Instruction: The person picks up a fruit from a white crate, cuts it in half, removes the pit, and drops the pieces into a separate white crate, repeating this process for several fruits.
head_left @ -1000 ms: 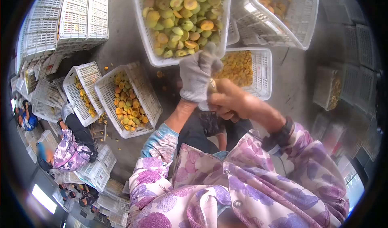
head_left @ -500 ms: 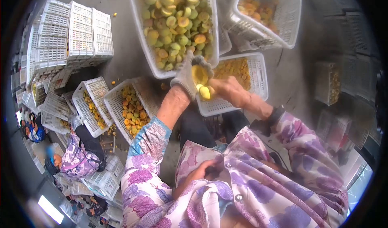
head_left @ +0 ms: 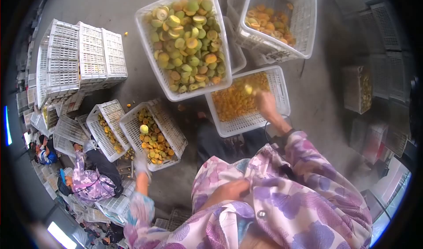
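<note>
White crate (head_left: 251,125) of orange halves (head_left: 233,101) under right hand (head_left: 266,102) pinching fruit piece (head_left: 249,89); left hand (head_left: 142,165) blurred, unclear.

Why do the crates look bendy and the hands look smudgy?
Head view: the fisheye lens bends the stacked crates near the dark round edge; the left hand and right hand are smeared with blur; the big fruit crate looks sharp.
</note>
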`<state>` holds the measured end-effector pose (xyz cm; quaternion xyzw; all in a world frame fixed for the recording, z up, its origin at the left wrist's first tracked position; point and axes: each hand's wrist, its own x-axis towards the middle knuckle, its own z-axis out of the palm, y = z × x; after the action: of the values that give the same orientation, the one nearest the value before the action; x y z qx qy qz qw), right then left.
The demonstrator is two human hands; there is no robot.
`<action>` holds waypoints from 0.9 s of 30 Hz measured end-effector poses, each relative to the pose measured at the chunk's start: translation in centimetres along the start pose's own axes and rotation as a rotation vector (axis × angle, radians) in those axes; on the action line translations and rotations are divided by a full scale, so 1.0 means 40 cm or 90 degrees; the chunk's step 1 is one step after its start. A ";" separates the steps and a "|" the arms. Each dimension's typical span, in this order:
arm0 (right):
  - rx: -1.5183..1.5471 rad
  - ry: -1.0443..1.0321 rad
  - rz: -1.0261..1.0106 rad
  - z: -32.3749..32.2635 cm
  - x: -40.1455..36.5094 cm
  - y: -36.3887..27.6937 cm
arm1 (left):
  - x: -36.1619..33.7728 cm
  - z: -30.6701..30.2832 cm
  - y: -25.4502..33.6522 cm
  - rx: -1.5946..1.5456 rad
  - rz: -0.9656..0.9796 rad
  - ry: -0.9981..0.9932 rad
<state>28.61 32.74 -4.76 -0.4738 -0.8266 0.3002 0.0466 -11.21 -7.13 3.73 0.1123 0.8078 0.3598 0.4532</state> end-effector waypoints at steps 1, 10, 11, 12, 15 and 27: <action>0.031 0.010 0.013 -0.065 0.032 -0.032 | -0.124 0.133 0.182 0.075 -0.019 -0.067; -0.213 0.092 -0.028 -0.286 0.477 0.171 | -0.348 0.275 0.024 0.287 -0.106 -0.378; -0.204 0.139 -0.067 -0.269 0.458 0.184 | -0.330 0.199 -0.157 0.354 -0.150 -0.359; -0.197 0.175 -0.104 -0.241 0.449 0.199 | -0.365 0.191 -0.131 0.562 0.126 -0.292; -0.307 0.099 -0.097 -0.250 0.453 0.153 | -0.398 0.254 0.157 0.511 -0.134 -0.395; -0.251 0.075 -0.057 -0.182 0.496 0.199 | -0.344 0.606 0.750 0.182 -0.002 -0.535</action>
<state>26.41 55.06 -7.24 -0.4534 -0.8854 0.1020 0.0145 11.94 18.98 25.19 0.3092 0.5953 0.1667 0.7226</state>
